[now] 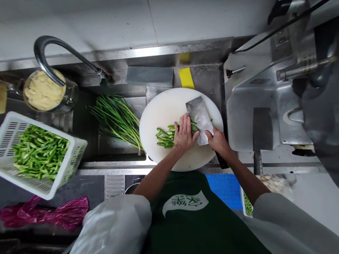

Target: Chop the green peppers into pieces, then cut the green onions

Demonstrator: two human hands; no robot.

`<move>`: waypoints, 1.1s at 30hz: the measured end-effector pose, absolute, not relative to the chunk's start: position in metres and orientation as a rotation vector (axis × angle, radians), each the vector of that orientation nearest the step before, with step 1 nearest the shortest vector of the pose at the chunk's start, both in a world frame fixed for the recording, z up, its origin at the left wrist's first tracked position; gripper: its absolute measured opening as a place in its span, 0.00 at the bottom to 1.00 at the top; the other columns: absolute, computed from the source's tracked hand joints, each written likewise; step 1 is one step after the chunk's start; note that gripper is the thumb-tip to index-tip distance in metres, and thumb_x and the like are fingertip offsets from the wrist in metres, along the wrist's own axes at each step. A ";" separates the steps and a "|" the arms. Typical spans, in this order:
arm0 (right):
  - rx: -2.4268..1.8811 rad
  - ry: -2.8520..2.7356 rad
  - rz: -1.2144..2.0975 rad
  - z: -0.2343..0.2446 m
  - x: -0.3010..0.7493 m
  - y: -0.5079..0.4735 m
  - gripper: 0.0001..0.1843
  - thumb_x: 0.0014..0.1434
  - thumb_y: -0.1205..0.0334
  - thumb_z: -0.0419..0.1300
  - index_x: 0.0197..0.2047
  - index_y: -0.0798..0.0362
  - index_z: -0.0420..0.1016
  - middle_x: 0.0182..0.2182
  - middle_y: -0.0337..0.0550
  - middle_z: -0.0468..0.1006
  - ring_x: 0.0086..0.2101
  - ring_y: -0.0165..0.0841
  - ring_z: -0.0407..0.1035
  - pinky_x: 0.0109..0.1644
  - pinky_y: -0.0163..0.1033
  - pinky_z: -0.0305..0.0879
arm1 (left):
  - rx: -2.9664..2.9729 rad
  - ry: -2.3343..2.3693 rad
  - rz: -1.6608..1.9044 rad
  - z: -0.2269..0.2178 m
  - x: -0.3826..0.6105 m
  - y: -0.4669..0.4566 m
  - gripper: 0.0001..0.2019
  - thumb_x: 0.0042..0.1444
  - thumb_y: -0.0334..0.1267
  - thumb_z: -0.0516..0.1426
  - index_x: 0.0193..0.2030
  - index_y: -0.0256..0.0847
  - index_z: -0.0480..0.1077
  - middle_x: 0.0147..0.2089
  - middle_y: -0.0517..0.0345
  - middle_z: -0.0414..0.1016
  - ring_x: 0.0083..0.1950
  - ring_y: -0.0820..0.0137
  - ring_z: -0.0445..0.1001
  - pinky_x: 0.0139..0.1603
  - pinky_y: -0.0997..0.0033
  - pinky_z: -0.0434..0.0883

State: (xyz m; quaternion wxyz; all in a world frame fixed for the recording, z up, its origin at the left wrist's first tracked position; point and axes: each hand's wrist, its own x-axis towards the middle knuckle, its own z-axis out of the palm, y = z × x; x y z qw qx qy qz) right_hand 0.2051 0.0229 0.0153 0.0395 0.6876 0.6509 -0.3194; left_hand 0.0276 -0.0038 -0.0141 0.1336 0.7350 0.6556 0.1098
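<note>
A round white cutting board [166, 105] lies over the sink edge in front of me. On it is a small heap of long green peppers [165, 138]. My left hand [184, 135] rests flat on the heap, fingers stretched out and thumb apart, covering part of the peppers. Close by on its right, my right hand [220, 144] is closed around a cleaver [199, 116]. The broad blade slants across the board's right side, beside the left hand's fingertips. A few pepper bits show at the blade's right edge.
Left of the board, spring onions [117, 120] lie in the sink under a curved tap [45, 57]. A white basket [78, 149] of cut green peppers stands farther left, near a pot [70, 94] of pale slices. A slicing machine [326, 108] stands at right; a yellow cloth [186, 78] lies behind.
</note>
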 end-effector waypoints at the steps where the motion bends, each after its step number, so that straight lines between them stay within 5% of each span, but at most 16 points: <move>1: 2.114 1.986 -0.965 0.015 0.200 0.023 0.26 0.72 0.49 0.49 0.52 0.63 0.76 0.44 0.62 0.82 0.45 0.45 0.76 0.47 0.40 0.64 | 2.132 1.901 0.318 -0.015 0.028 -0.003 0.39 0.71 0.55 0.43 0.78 0.27 0.41 0.79 0.38 0.40 0.81 0.54 0.37 0.78 0.41 0.39; 11: 2.209 2.024 -0.911 0.027 0.188 0.034 0.23 0.71 0.49 0.50 0.51 0.59 0.76 0.43 0.61 0.82 0.46 0.46 0.76 0.46 0.40 0.63 | 2.187 1.790 0.243 -0.005 0.008 -0.020 0.34 0.72 0.51 0.42 0.78 0.35 0.45 0.78 0.42 0.49 0.80 0.57 0.44 0.77 0.36 0.36; 18: 2.582 1.864 -1.083 0.027 0.260 0.025 0.30 0.68 0.38 0.47 0.45 0.58 0.75 0.20 0.47 0.75 0.21 0.39 0.69 0.32 0.40 0.64 | 2.084 1.790 0.436 0.010 0.011 0.001 0.24 0.72 0.44 0.47 0.70 0.41 0.62 0.72 0.44 0.62 0.76 0.56 0.54 0.74 0.45 0.53; 25: 2.682 1.774 -1.301 0.026 0.289 0.000 0.30 0.65 0.34 0.48 0.38 0.54 0.73 0.13 0.37 0.65 0.18 0.38 0.66 0.28 0.40 0.63 | 2.190 1.417 0.349 -0.003 0.014 0.043 0.16 0.70 0.38 0.50 0.56 0.45 0.77 0.59 0.51 0.76 0.64 0.63 0.70 0.68 0.56 0.63; 28: 2.641 1.837 -1.325 0.017 0.280 -0.007 0.31 0.65 0.34 0.47 0.38 0.54 0.74 0.15 0.38 0.68 0.21 0.37 0.67 0.29 0.39 0.63 | 2.212 1.466 0.398 -0.002 -0.002 0.025 0.19 0.71 0.39 0.47 0.61 0.46 0.73 0.64 0.51 0.73 0.71 0.62 0.63 0.71 0.52 0.60; 33: 2.491 1.955 -1.178 0.004 0.252 -0.004 0.26 0.66 0.41 0.50 0.38 0.54 0.75 0.24 0.47 0.76 0.31 0.39 0.72 0.35 0.38 0.64 | 2.220 1.705 0.329 -0.002 0.008 -0.009 0.28 0.73 0.44 0.42 0.76 0.42 0.53 0.78 0.49 0.52 0.79 0.58 0.45 0.76 0.45 0.50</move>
